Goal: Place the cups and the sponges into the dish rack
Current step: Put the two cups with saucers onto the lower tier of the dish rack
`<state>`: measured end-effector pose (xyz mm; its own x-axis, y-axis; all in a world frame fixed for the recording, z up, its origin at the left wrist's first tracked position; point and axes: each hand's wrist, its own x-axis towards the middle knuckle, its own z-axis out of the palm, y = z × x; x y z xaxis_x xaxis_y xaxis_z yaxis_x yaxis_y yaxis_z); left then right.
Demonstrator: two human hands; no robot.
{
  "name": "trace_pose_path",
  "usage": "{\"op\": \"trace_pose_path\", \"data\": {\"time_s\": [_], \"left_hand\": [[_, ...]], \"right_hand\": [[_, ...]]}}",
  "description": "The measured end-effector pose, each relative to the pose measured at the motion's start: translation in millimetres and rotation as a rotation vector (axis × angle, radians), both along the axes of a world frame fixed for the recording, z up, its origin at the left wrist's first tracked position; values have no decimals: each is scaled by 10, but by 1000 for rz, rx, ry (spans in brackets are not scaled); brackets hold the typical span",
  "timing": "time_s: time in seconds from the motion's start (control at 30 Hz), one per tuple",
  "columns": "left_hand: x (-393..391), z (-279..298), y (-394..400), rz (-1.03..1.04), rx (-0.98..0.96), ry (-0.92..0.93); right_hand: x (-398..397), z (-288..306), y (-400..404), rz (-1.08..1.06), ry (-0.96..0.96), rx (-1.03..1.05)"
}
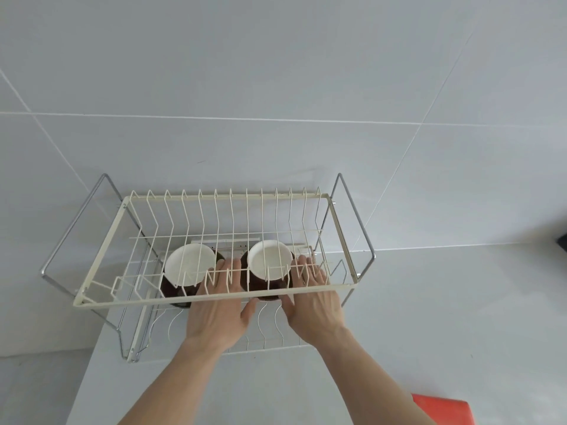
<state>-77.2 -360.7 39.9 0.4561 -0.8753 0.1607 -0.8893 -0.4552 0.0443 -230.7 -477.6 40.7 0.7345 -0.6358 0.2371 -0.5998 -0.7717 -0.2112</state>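
Two brown cups with white insides stand upright in the lower level of the cream wire dish rack (101,256), under its upper tier. The left cup (190,265) stands alone. The right cup (269,262) sits between my two hands. My left hand (221,305) presses its left side and my right hand (313,299) its right side, fingers reaching past it and thumbs at its front. No sponge is in view.
The rack has chrome side frames (362,234) and stands on a pale grey counter against a grey tiled wall. A red-orange object (441,409) lies at the bottom right. A dark object (563,240) shows at the right edge.
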Motion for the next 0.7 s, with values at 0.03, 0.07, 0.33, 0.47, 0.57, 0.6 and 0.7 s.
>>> {"op": "trace_pose_path", "data": {"time_s": [0.03,0.07,0.33,0.47,0.57,0.6,0.7], "left_hand": [[-30,-2,56,10,1,4],[-60,-13,110,18,-4,13],[-310,-130,516,-29,18,47],[-465,-169,703,-63,25,45],[-608,-194,855,-108,26,50],[-659,-211,905,-120,24,55],[-823,-266,1046,-179,41,112]], "right_hand": [[-37,15,51,-6,-2,17],[-76,8,101,-14,18,47],[-439,-100,494,-41,156,0],[-646,-121,661,-44,158,3],[-828,-137,758,-63,154,20],[-896,-143,792,-74,153,26],[-1142,-204,876,-115,167,65]]}}
